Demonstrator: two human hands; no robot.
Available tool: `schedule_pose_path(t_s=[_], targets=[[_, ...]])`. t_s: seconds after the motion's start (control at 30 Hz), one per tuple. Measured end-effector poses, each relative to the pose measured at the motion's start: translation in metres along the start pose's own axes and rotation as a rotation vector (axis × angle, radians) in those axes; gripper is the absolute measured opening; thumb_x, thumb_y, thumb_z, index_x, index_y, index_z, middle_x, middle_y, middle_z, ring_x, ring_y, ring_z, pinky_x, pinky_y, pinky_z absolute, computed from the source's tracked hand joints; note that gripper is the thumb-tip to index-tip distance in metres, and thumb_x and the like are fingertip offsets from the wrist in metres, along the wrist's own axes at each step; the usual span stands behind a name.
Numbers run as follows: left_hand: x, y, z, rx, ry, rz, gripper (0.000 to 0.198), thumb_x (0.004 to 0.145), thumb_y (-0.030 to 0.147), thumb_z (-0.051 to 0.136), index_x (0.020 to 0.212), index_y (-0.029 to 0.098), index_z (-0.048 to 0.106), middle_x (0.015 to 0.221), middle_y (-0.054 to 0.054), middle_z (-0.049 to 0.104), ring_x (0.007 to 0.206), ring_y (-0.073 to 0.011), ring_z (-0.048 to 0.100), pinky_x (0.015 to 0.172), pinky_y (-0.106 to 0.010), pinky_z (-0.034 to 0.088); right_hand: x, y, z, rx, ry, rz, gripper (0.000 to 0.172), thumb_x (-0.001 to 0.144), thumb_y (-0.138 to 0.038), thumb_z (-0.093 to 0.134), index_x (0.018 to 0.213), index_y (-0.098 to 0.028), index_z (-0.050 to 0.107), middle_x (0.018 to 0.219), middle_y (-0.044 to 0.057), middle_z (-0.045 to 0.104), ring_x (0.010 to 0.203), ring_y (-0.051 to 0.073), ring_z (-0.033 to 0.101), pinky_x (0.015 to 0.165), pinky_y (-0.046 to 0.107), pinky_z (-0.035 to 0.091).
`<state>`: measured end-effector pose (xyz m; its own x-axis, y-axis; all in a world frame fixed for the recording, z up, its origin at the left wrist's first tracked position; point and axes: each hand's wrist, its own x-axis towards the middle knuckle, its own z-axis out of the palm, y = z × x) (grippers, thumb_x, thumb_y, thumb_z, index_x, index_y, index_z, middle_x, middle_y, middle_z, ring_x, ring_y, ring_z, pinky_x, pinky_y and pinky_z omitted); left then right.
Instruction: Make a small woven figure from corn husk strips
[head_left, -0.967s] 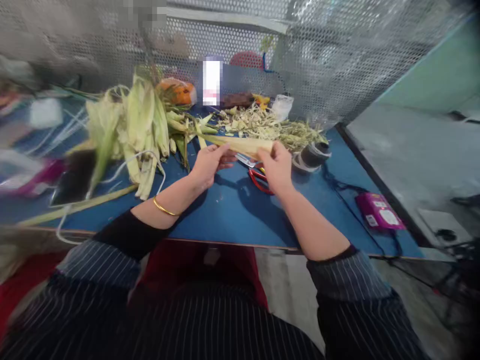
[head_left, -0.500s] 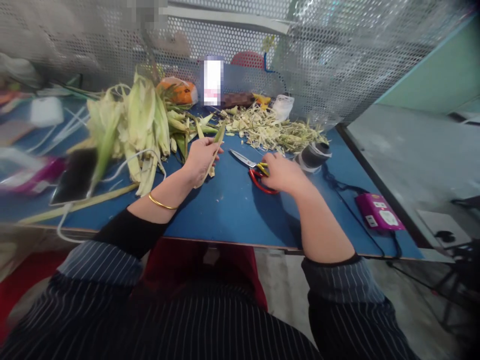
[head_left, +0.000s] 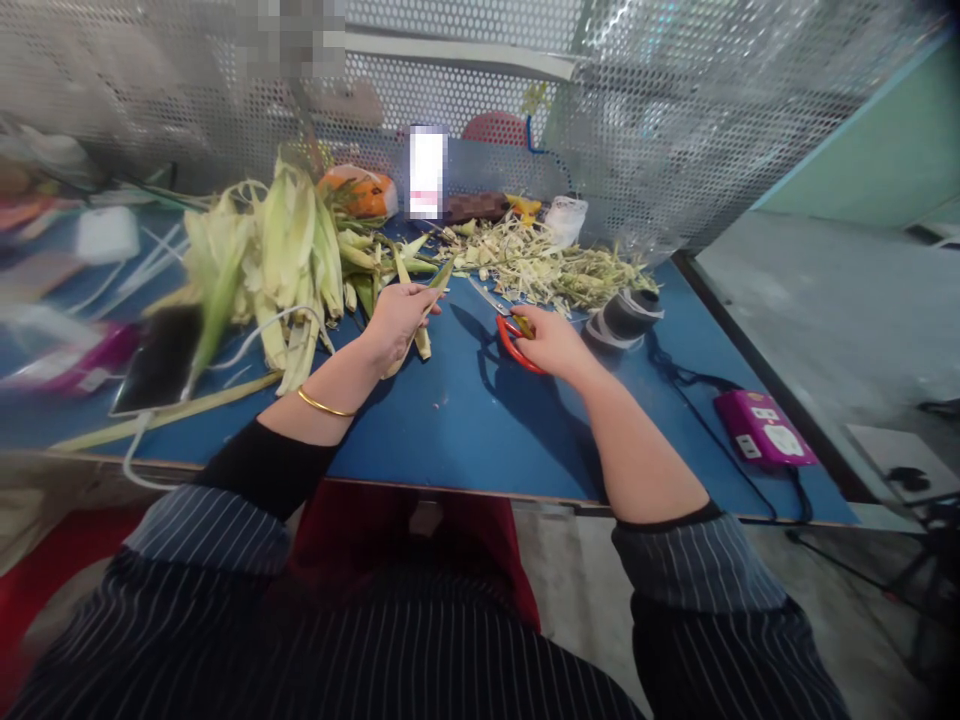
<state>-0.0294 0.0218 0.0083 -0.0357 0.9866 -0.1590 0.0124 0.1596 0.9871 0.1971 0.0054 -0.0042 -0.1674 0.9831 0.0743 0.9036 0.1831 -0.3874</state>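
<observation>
"Husk (head_left: 442, 276) — where is it?"

"Over the middle of the table (head_left: 442, 430), pinched in the left hand (head_left: 395, 318)."

"And the right hand (head_left: 553, 345)?"

"Curled round the scissors (head_left: 507, 345), which point far and left; whether they gape, I can't tell. Best keep their tips clear of the left hand — and that pinch firm. Scraps (head_left: 517, 250) lie beyond, the pile (head_left: 289, 240) left."

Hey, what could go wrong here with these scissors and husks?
The scissors in the right hand angle forward, toward the side where the left hand holds a husk strip; a slip might nick that hand. A white cable loops across the husk pile, so pulling from it might snag the cable.
</observation>
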Motion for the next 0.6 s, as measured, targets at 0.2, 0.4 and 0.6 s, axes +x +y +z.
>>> schedule_pose_path(t_s=[0.2, 0.4, 0.6], targets=[[0.005, 0.001, -0.005, -0.174, -0.059, -0.092, 0.009, 0.08, 0.02, 0.062, 0.074, 0.013, 0.065, 0.06, 0.002, 0.051, 0.039, -0.0013, 0.033, 0.037, -0.019, 0.018, 0.0, -0.004, 0.0, 0.236, 0.128, 0.015, 0.057, 0.068, -0.048, 0.069, 0.117, -0.019, 0.059, 0.084, 0.005, 0.066, 0.071, 0.02, 0.058, 0.07, 0.035, 0.046], [0.0, 0.004, -0.002, -0.163, -0.093, -0.152, 0.01, 0.079, 0.021, 0.062, 0.076, 0.012, 0.066, 0.06, 0.002, 0.051, 0.038, -0.0009, 0.033, 0.035, -0.018, 0.019, -0.004, -0.009, -0.004, 0.227, 0.162, -0.032, 0.055, 0.066, -0.058, 0.069, 0.106, -0.021, 0.063, 0.077, 0.003, 0.062, 0.068, 0.019, 0.054, 0.065, 0.033, 0.042], [-0.005, -0.004, 0.005, -0.064, -0.146, -0.13, 0.011, 0.077, 0.023, 0.065, 0.075, 0.014, 0.069, 0.063, -0.001, 0.055, 0.038, -0.0019, 0.033, 0.035, -0.02, 0.018, -0.003, -0.009, -0.002, 0.21, 0.135, -0.035, 0.055, 0.069, -0.063, 0.064, 0.103, -0.02, 0.066, 0.078, 0.004, 0.065, 0.066, 0.018, 0.053, 0.063, 0.031, 0.04]])
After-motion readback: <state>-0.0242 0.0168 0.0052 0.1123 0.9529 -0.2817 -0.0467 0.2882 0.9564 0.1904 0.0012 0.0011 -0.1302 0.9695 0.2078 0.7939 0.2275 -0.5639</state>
